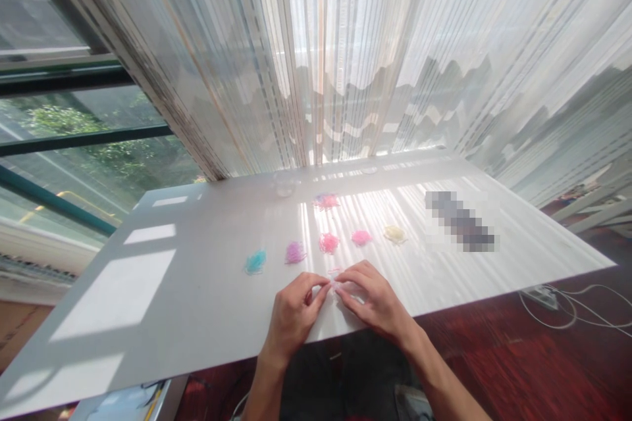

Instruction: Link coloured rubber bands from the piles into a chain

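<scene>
My left hand (pixel 295 313) and my right hand (pixel 374 298) meet fingertip to fingertip near the front edge of a white table (pixel 187 289). Between the fingertips sits a tiny pale pink rubber band (pixel 334 277), pinched by both hands. Just beyond the hands lies a row of small piles of little bands: teal (pixel 255 262), purple (pixel 295 252), pink (pixel 328 243), a second pink pile (pixel 361 237) and pale yellow (pixel 395 233). A mixed pink and purple pile (pixel 326 200) lies farther back.
A small clear cup (pixel 285 185) stands at the table's far side near sheer striped curtains (pixel 375 52). A window with green frames (pixel 74 138) is at the left. A white power strip with cables (pixel 543 296) lies on the dark red floor at the right.
</scene>
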Motion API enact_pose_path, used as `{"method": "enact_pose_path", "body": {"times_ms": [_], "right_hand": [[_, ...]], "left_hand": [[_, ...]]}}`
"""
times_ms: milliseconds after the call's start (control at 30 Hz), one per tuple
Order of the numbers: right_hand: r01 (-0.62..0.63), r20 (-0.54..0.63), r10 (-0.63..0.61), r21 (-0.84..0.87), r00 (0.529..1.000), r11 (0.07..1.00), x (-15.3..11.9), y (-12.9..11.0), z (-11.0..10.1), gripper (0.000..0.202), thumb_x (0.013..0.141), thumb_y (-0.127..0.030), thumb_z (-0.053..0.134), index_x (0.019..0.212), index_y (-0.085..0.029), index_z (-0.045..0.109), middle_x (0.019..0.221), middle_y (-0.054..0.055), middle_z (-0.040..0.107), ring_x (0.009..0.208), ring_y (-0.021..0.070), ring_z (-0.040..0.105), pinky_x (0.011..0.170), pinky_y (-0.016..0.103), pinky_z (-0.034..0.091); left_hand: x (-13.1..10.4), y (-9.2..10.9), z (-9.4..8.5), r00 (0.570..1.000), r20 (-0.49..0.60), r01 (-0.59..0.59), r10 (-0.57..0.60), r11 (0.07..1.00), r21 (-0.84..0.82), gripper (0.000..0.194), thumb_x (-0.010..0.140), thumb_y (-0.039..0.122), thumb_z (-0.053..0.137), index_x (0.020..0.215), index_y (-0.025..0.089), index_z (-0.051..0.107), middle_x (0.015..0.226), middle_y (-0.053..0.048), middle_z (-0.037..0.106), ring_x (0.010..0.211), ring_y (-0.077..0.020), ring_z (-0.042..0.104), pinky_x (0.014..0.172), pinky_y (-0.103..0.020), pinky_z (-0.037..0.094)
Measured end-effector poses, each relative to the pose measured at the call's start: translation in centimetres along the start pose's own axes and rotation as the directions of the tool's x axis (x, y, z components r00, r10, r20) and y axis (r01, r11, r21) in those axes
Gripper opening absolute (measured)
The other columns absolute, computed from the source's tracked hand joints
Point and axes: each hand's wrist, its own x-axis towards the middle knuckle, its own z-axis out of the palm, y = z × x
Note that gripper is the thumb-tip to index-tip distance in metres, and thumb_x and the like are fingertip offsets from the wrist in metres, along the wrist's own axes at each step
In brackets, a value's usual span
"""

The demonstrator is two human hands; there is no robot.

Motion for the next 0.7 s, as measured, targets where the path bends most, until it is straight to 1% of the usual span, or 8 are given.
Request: {"method": "enact_pose_path", "body": {"times_ms": [133,267,433,700], "right_hand": [[-0.004,0.006,0.004,-0.002,1.0,1.0,-0.11,0.18,0.03,0.012,0.099,-0.021,0.062,0.104,-0.025,0.073,0.093,0.007,0.074,0.09,0.0239,0.067,0.079,0.038,0.057],[-0.011,-0.01,0.011,-0.008,1.0,1.0,-0.08,0.12,0.02,0.013,0.098,-0.018,0.061,0.101,-0.025,0.072,0.089,0.006,0.073,0.087,0.0235,0.067,0.077,0.037,0.057],[-0.011,-0.037,0.011,-0.002,0.999,1.0,0.02,-0.07,-0.05,0.013,0.098,-0.017,0.06,0.099,-0.024,0.071,0.089,0.006,0.073,0.087,0.0233,0.067,0.077,0.036,0.056],[-0.134,-0.091,0.136,0.032,0.986,0.99,-0.12,0.03,-0.08,0.013,0.097,-0.023,0.064,0.102,-0.024,0.075,0.087,0.005,0.073,0.078,0.0204,0.067,0.071,0.032,0.057]], "left_hand": [[-0.05,0.01,0.02,1.0,-0.004,-0.003,0.003,0.999,-0.034,0.017,0.1,0.032,0.06,0.097,0.022,0.074,0.088,-0.005,0.076,0.067,-0.0135,0.064,0.063,-0.023,0.053],[-0.16,-0.1,0.01,1.0,0.003,-0.013,0.013,0.998,-0.069,0.014,0.099,0.029,0.061,0.098,0.022,0.074,0.091,-0.005,0.076,0.072,-0.0146,0.068,0.064,-0.022,0.054],[-0.27,-0.22,0.04,1.0,0.002,0.003,-0.003,0.996,-0.085,0.012,0.098,0.026,0.062,0.098,0.022,0.074,0.092,-0.005,0.076,0.073,-0.0142,0.068,0.065,-0.022,0.054],[-0.23,-0.15,0.07,1.0,-0.005,0.029,-0.03,0.996,-0.08,0.011,0.098,0.027,0.064,0.097,0.024,0.075,0.092,-0.002,0.077,0.073,-0.0134,0.068,0.065,-0.021,0.054]]}}
